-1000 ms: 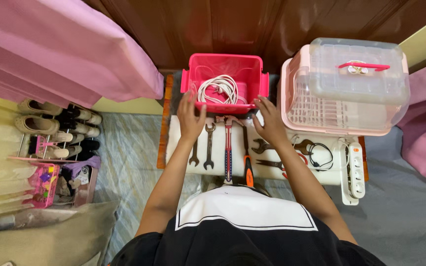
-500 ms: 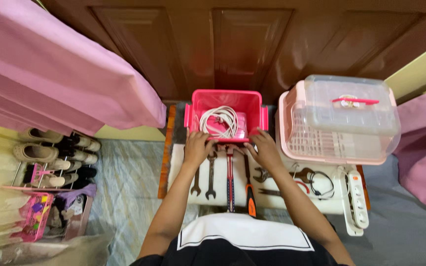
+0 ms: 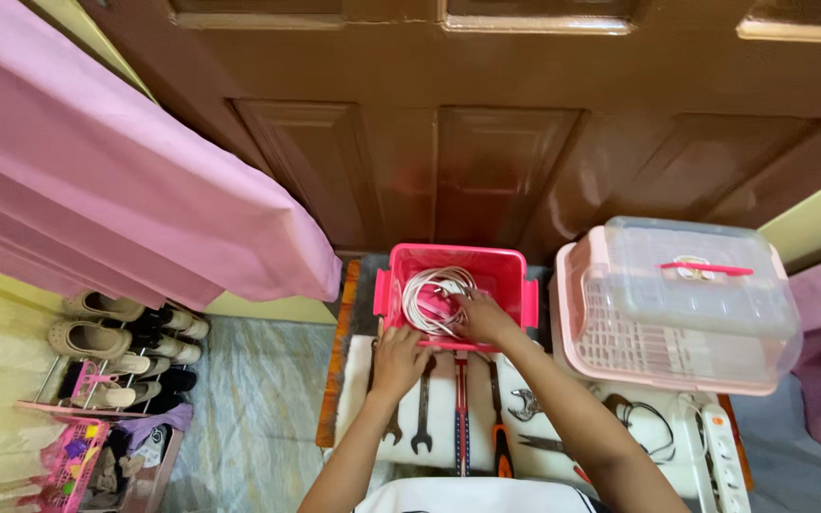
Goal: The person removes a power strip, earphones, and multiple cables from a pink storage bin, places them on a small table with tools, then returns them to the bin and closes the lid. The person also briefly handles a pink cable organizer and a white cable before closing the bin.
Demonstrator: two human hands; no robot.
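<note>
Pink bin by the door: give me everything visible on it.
The pink bin is an open-topped rectangular tub, apparently glossy plastic, with a rolled rim and a protruding handle lug on each short side. It sits upright on the floor against the brown door, just beyond the white mat with its row of tools. Inside lies a coiled white cable. The right hand reaches in over the near rim onto the coil; the left hand rests at the near wall.

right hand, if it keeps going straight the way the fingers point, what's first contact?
Probably the coiled white cable. The right hand is inside the pink bin, fingers pointing left at the coil and seemingly already at its edge; depth is unclear. The bin's left wall lies beyond.
</note>
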